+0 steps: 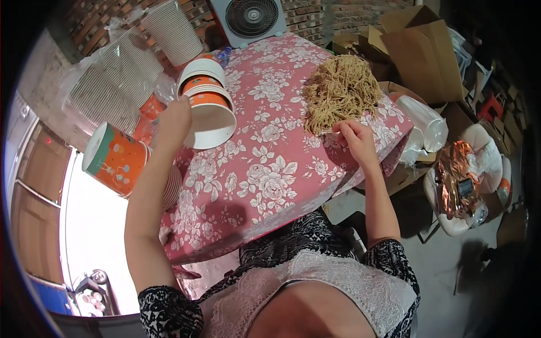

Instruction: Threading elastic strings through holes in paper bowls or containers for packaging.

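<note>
On the left of the table, my left hand (177, 119) is closed on the rim of a white-lined orange paper tub (213, 127), its open mouth tilted toward me. Behind that tub, more orange and white paper tubs (198, 76) lie close together. At the table's right side sits a heap of tan, tangled strands (344, 90); whether they are noodles or string I cannot tell. My right hand (358, 142) is at the near edge of this heap, thumb and fingers pinched together. What they hold, if anything, is too small to make out.
A floral pink cloth covers the table (265, 174). Tall stacks of paper tubs (104, 93) in clear plastic stand at the left, with an orange and green tub (115, 160) nearer. A grey box fan (251, 19) stands at the back; cardboard boxes (420, 50) crowd the right.
</note>
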